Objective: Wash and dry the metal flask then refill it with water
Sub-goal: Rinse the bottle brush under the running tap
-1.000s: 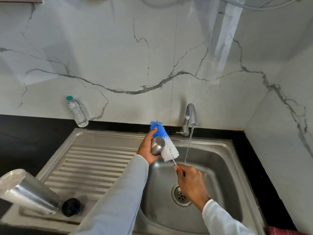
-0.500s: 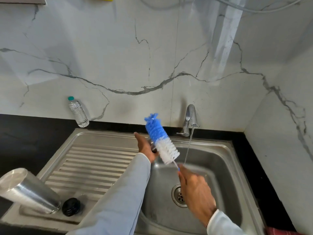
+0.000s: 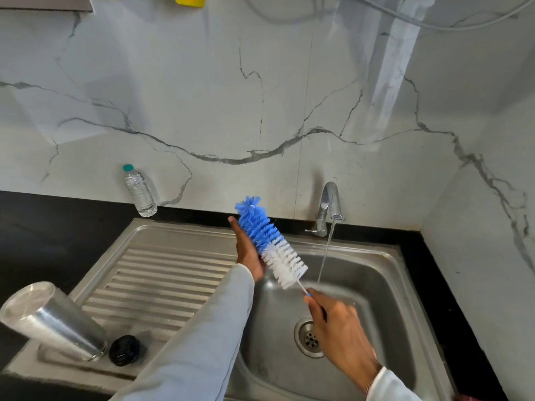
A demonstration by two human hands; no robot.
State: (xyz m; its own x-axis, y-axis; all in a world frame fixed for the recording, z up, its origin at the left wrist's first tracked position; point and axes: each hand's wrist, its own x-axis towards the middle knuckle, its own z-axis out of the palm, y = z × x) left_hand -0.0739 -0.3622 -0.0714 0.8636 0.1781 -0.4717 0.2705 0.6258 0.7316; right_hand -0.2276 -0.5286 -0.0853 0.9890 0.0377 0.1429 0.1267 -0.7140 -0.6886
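Down at my lower left the metal flask [image 3: 53, 319] lies tilted on the sink [image 3: 162, 273] drainboard, its black cap [image 3: 125, 350] just beside it, well apart from both hands. My right grip [image 3: 337, 322] is curled round the handle of the bottle brush [image 3: 270, 241]; my left grip [image 3: 247, 250] sits behind the bristles, and I cannot tell what it holds. Water runs from the tap [image 3: 328, 209]. A plastic bottle [image 3: 139, 191] stands on the black table [image 3: 34, 227] against the marble wall [image 3: 202, 96].

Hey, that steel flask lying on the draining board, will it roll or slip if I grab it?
The flask lies on its side, smooth and round, so it would probably roll. Its shiny steel may be slippery if wet. It looks open and likely empty, so fairly light.
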